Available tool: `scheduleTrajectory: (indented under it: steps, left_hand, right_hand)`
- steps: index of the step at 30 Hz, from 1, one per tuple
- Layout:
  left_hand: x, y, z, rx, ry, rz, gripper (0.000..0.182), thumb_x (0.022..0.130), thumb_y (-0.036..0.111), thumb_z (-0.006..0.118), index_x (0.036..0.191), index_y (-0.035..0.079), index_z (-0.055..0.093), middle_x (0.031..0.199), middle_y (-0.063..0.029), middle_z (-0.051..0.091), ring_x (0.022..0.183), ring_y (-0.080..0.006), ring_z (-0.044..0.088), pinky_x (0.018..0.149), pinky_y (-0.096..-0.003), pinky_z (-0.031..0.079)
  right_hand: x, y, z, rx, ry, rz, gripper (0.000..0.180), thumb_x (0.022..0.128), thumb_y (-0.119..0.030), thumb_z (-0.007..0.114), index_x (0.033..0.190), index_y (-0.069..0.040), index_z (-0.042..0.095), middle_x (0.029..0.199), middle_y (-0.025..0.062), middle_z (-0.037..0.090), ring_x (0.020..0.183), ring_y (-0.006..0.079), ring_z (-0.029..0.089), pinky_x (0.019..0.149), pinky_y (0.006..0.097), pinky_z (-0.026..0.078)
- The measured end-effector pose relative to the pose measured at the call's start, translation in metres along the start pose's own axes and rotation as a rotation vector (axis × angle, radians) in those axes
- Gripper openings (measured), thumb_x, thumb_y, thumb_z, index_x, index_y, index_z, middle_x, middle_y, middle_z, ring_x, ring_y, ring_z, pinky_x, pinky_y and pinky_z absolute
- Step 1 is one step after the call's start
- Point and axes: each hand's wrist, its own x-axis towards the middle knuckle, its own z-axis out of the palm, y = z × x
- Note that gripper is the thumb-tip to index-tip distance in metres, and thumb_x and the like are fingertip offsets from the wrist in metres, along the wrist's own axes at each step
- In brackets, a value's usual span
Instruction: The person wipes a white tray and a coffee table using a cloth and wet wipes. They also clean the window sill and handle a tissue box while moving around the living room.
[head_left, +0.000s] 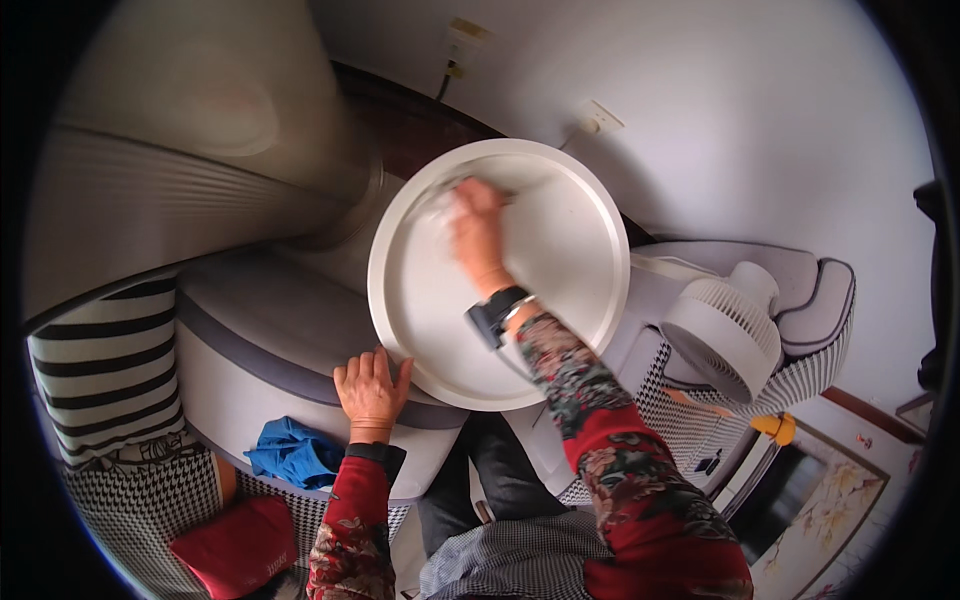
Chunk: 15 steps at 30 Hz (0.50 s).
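A round white tray-like top with a raised rim (379, 315) stands before me. My right hand (478, 225), blurred by motion, is over its upper left part; something pale and greyish seems to be under the fingers, too smeared to name. A dark band sits at that wrist. My left hand (373, 386) rests with fingers spread, its thumb and fingertips at the lower left of the rim and on the edge of the grey sofa cushion (277, 330). A crumpled blue cloth (294, 452) lies on the sofa, left of my left hand.
A white fan (724, 330) stands to the right by the sofa. At the upper left is a large beige appliance (210, 180). A black-and-white striped cushion (109, 367) and a red fabric item (240, 547) lie at the left. Wall sockets (600, 118) are behind.
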Motion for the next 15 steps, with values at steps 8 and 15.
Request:
scheduleTrajectory:
  steps: [8,15]
  left_hand:
    - [0.001,0.000,0.000,0.022,-0.013,0.001,0.045,0.087,0.049,0.072,0.100,0.005,0.071,0.083,-0.0065,0.061,0.080,-0.0259,0.059,0.076,-0.0414,0.040]
    - [0.004,0.002,-0.003,0.026,0.000,0.022,0.043,0.088,0.046,0.073,0.101,0.005,0.070,0.082,-0.0072,0.062,0.079,-0.0267,0.060,0.073,-0.0418,0.040]
  right_hand:
    - [-0.132,-0.003,-0.117,-0.174,-0.421,-0.376,0.030,0.084,0.003,0.063,0.112,-0.003,0.070,0.127,0.0143,0.063,0.125,0.0346,0.058,0.109,0.0451,0.047]
    - [-0.045,0.096,-0.197,-0.618,-0.190,-0.141,0.046,0.087,0.006,0.056,0.133,0.002,0.057,0.142,0.0192,0.052,0.133,0.0387,0.048,0.112,0.0453,0.042]
